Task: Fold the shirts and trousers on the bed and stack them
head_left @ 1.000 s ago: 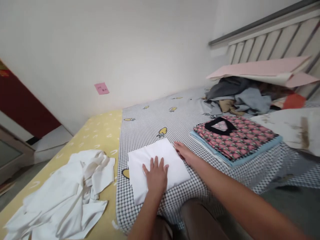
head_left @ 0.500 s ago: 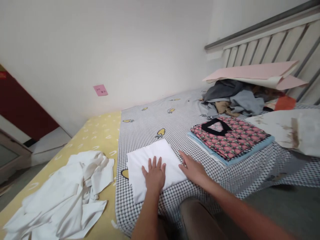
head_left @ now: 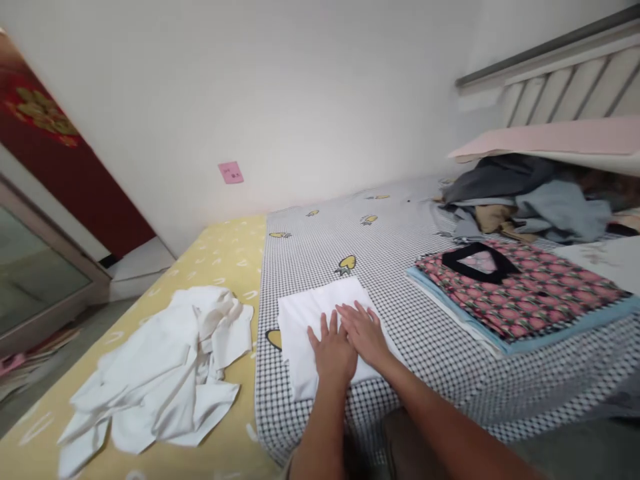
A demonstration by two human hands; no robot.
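A folded white garment [head_left: 320,303] lies flat on the checked bedsheet [head_left: 320,250] in front of me. My left hand [head_left: 334,350] rests palm down on it with the fingers spread. Beside it, my right hand [head_left: 364,332] also lies flat on the white cloth, its fingertips touching or just over the left hand's fingers. Neither hand grips anything. Parts of the garment are hidden beneath both hands. To the right sits a stack of folded clothes with a pink patterned shirt [head_left: 540,290] with a black collar on top and light blue cloth [head_left: 545,341] under it.
A crumpled white garment [head_left: 150,373] lies on the yellow sheet [head_left: 220,247] at left. Toward the back right, a heap of dark and grey clothes [head_left: 505,177] sits under a pink sheet [head_left: 560,139]. A white wall [head_left: 320,100] stands behind the bed.
My right hand has moved left from the garment's right edge onto its middle, up against my left hand. The view has turned left, so everything appears shifted right.
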